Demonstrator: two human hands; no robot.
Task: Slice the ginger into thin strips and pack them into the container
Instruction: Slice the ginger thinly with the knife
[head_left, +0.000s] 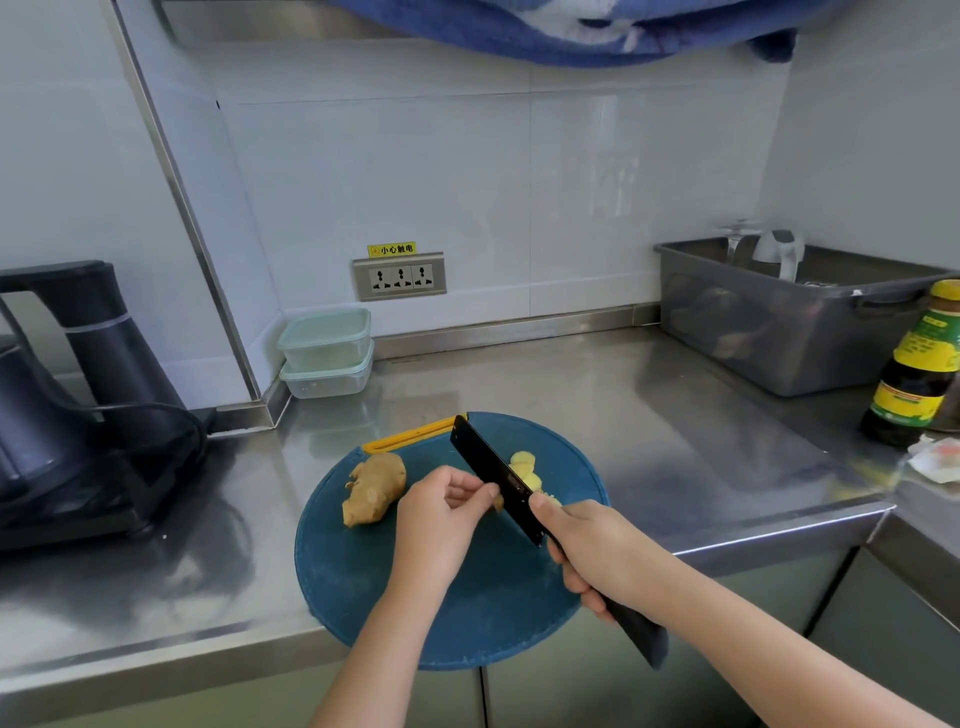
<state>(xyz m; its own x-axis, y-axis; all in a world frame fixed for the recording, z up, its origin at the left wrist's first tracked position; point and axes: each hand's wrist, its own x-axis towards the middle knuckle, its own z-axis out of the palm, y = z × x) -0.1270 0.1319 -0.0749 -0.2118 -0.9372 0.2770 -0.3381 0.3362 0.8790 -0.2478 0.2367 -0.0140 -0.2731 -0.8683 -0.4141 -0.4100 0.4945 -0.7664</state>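
A round blue cutting board lies at the counter's front edge. A whole piece of ginger rests on its left side. My right hand grips the handle of a black knife, whose blade points away over the board. Pale yellow ginger slices lie just right of the blade. My left hand pinches a small ginger piece against the blade's left face; most of that piece is hidden. Two stacked clear containers with pale green lids stand at the back left by the wall.
A black appliance with a cable sits at the left. A grey plastic tub stands at the back right, with a dark sauce bottle in front of it. A wall socket is behind the board. The steel counter drops off at the front.
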